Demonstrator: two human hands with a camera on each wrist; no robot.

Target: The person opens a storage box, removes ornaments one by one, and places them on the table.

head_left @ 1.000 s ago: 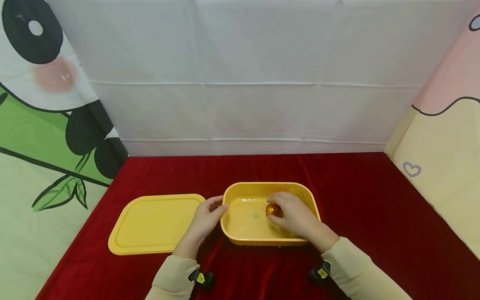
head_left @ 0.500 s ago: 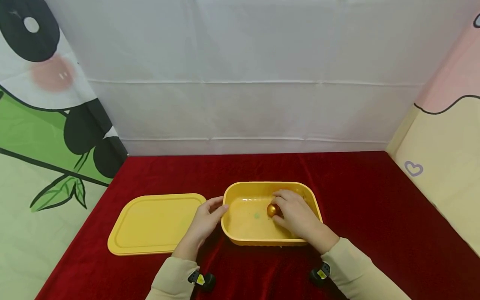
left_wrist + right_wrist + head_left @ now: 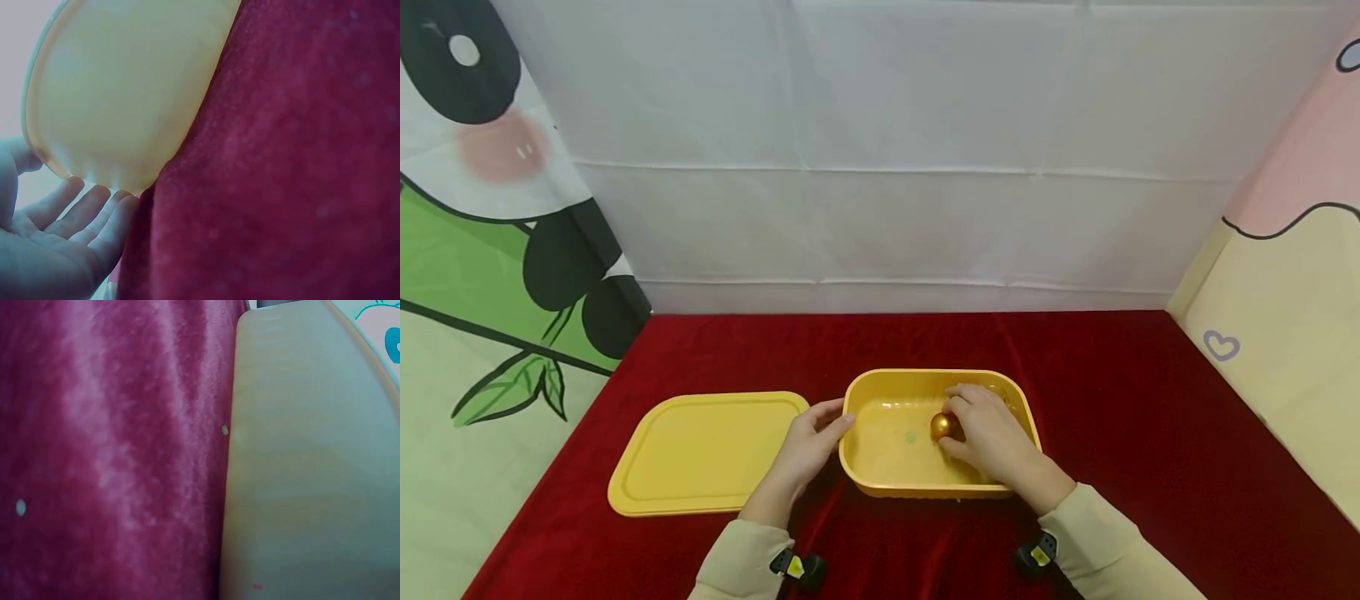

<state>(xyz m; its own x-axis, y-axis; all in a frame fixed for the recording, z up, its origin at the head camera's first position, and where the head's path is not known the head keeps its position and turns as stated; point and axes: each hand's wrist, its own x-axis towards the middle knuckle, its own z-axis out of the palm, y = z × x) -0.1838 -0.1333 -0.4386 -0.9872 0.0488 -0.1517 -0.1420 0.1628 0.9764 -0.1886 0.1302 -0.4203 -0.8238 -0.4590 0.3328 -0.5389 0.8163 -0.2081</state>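
A yellow plastic box (image 3: 887, 458) with rounded corners sits on the red cloth in the head view. At its left end my left hand (image 3: 808, 446) holds it, thumb at the rim and fingers against the outer wall. The left wrist view shows those fingertips of the left hand (image 3: 69, 231) right at the wall of the box (image 3: 125, 81). Inside the box, toward its right half, my right hand (image 3: 988, 433) grips a shiny golden ball (image 3: 942, 427) between thumb and fingers. The palm side and part of the ball are hidden by the hand.
A flat yellow lid (image 3: 707, 454) lies on the red cloth (image 3: 1112, 400) left of the box, close to the left hand. Behind the table rises a white cloth backdrop (image 3: 880, 225). Small pale specks dot the cloth in the right wrist view, beside the box's outer wall (image 3: 312, 456).
Both hands keep nearly the same places on the box and the golden ball. The head view has shifted slightly.
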